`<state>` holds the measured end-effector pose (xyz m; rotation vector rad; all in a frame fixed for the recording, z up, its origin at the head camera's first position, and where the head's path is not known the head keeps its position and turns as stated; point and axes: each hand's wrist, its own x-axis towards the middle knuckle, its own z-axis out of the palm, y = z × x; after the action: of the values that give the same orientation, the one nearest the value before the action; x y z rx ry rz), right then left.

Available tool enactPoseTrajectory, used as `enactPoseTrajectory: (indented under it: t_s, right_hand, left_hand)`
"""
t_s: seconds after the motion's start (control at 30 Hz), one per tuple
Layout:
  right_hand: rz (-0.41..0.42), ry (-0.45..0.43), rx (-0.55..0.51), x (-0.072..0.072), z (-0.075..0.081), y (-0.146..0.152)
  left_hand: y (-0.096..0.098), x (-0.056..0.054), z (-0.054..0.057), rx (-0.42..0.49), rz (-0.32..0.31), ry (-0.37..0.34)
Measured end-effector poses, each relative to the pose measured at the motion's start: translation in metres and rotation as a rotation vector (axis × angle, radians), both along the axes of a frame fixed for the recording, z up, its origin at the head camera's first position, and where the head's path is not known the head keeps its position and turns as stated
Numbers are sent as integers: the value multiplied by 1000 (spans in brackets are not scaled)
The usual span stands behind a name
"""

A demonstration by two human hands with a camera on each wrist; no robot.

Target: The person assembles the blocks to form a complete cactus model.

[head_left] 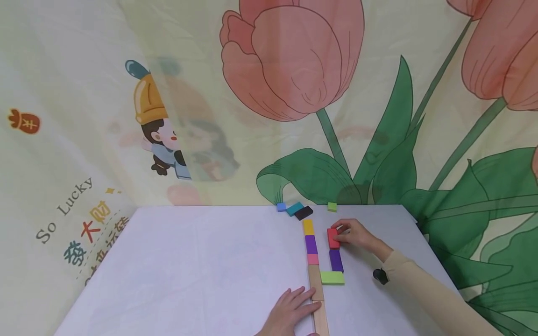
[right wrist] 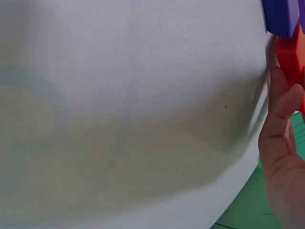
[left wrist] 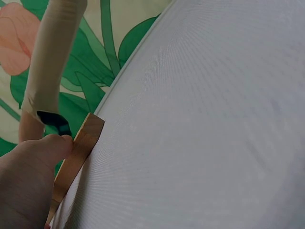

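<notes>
My right hand (head_left: pixel 355 234) pinches a red block (head_left: pixel 333 238) between thumb and fingers. The red block stands at the far end of a purple block (head_left: pixel 336 260), and in the right wrist view the red block (right wrist: pixel 289 56) nearly meets a purple one (right wrist: pixel 281 18). My left hand (head_left: pixel 290 310) rests with its fingers extended on two plain wooden blocks (head_left: pixel 316 283) laid end to end. In the left wrist view, its thumb (left wrist: pixel 56 148) lies against the wooden block (left wrist: pixel 82 148). A light green block (head_left: pixel 332 278) lies crosswise between the wooden row and the purple block.
Beyond the wooden blocks the row continues with pink (head_left: pixel 313 259), purple (head_left: pixel 311 244) and yellow (head_left: pixel 308 227) blocks. Near the table's back edge lie blue (head_left: pixel 281 207), teal (head_left: pixel 295 208), black (head_left: pixel 304 213) and green (head_left: pixel 332 206) blocks. A printed curtain hangs behind the white table (head_left: pixel 210 270).
</notes>
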<state>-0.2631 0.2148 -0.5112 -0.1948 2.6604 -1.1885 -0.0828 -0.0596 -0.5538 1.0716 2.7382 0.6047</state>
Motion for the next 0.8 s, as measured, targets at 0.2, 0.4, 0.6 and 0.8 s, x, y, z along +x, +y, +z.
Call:
enactPoseTrajectory:
  t_s: [0.2,0.4,0.6,0.8]
  right_hand:
    - [-18,-14,1,2,-3,-1]
    - [-16,-17,-12,2,-4,-1]
    - [1,-4,-11,4,-4,-2]
    - [12,7,-1,4,-9,-2]
  left_hand:
    - [-1,1,0,-2,6,-13]
    - [0,0,-1,-9,4,-2]
    - [0,0,-2,-10,5,1]
    - [-1,-1,0,-7,3,-10]
